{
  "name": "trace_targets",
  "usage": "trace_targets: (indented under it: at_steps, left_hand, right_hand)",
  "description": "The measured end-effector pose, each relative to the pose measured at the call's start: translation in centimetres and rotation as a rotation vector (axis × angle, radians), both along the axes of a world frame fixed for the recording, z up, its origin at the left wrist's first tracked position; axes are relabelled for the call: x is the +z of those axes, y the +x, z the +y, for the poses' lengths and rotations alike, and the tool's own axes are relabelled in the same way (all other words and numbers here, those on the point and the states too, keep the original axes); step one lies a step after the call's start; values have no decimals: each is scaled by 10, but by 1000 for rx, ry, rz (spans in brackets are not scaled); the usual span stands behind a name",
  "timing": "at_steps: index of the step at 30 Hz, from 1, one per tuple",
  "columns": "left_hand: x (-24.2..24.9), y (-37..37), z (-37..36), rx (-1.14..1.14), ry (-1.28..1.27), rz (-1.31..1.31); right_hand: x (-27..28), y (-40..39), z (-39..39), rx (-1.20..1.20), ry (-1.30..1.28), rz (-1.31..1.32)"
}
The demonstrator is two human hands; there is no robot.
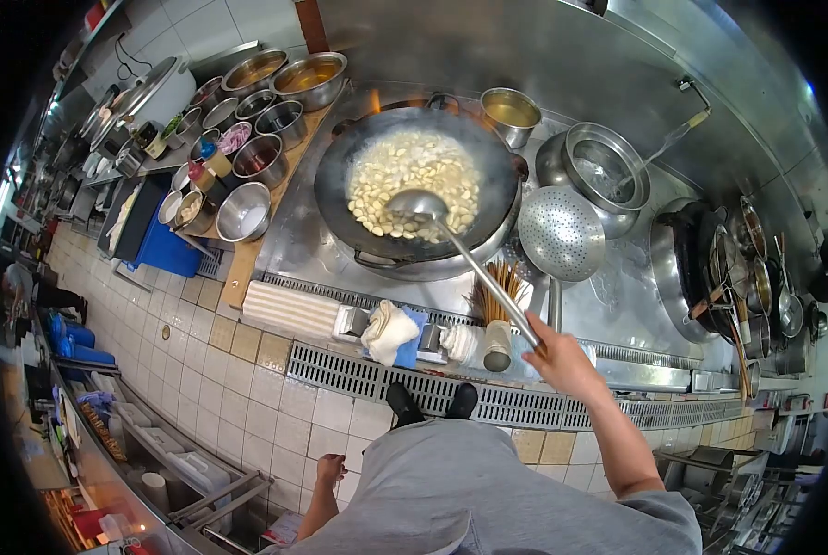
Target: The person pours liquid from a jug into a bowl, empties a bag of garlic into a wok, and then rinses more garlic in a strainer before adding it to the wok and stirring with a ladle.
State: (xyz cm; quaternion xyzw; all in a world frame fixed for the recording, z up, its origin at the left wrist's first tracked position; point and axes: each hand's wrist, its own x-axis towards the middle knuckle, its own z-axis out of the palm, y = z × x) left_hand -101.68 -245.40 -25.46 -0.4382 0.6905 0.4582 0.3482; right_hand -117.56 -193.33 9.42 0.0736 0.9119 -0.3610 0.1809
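Pale, bean-sized pieces (414,176) bubble in a large dark wok (335,190) on the stove, with steam rising and flame behind its rim. My right hand (562,363) is wrapped round the handle of a long metal ladle (419,205), whose bowl rests among the pieces at the near side of the wok. Down beside my body, my left hand (332,467) hangs over the tiled floor, away from the stove. Its fingers are curled and small in view; whether they hold anything is unclear.
A perforated skimmer (562,233) lies right of the wok, before a pot with running water (608,166). Bowls of ingredients (260,159) crowd the left counter. A bamboo brush (498,344) and folded cloths (389,331) line the front edge. Stacked woks (678,268) stand far right.
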Motion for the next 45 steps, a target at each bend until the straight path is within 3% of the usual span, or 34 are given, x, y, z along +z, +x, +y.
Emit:
trace_targets:
  at_steps: [3,5,7,9,14,16,17,18,21,22,25,26,28,30,32,34,36,41,43,44,45]
  left_hand:
    - [-3,0,-5,-23,21,10]
    - [2,-3,-8,-50,23,27]
    - [18,1,-15,-28,-72,186]
    - [26,7,-23,27,-94,197]
    - [25,38,-39,141,-34,114]
    - [16,49,-28,137,-79,64]
    - [12,56,-23,112,-59,46]
    - [8,62,-21,83,-39,28]
    - [-11,57,-15,29,56,-20]
    - [-12,53,-10,-3,75,-50]
    - [-7,31,-5,-27,57,26]
    - [-3,21,-3,-56,11,79]
    - [5,2,-3,-61,-3,86]
    - [13,-17,-2,-32,-30,159]
    - [8,-27,-9,-81,-3,197]
    - [18,-35,-9,50,49,215]
    - [21,-34,-2,24,27,207]
    - [19,3,6,50,24,119]
    - [4,34,0,-394,-12,291]
    - [-4,67,-16,-395,-16,287]
    - [-8,83,-16,-543,-71,330]
  right_hand:
    - [-46,-39,8,-6,-6,151]
    - [-67,-63,8,-140,-181,221]
    - [-61,-78,1,-226,-276,204]
    - [-66,-95,-3,-356,-396,262]
    - [-78,-119,-7,-372,-563,176]
    - [-73,-109,-21,-525,-1092,-55]
    - [-74,-103,-25,-560,-1265,-154]
    - [-76,-96,-29,-565,-1263,-152]
    - [-80,-72,-33,-629,-1800,-395]
    - [-72,-64,-36,-631,-1801,-388]
    - [-44,-39,-40,-519,-1415,-271]
    - [-41,-34,-42,-525,-1417,-268]
    - [-36,-25,-41,-372,-980,-75]
    - [-30,-18,-32,-385,-1008,-72]
    - [-33,-13,-26,-357,-751,85]
    - [-38,-10,-1,-483,-793,146]
    - [-36,-14,27,-603,-709,257]
    - [-72,-84,154,-775,-356,464]
    - [-80,-116,206,-826,-308,378]
    - [-80,-128,227,-829,-312,373]
    - [-80,-138,247,-917,-713,253]
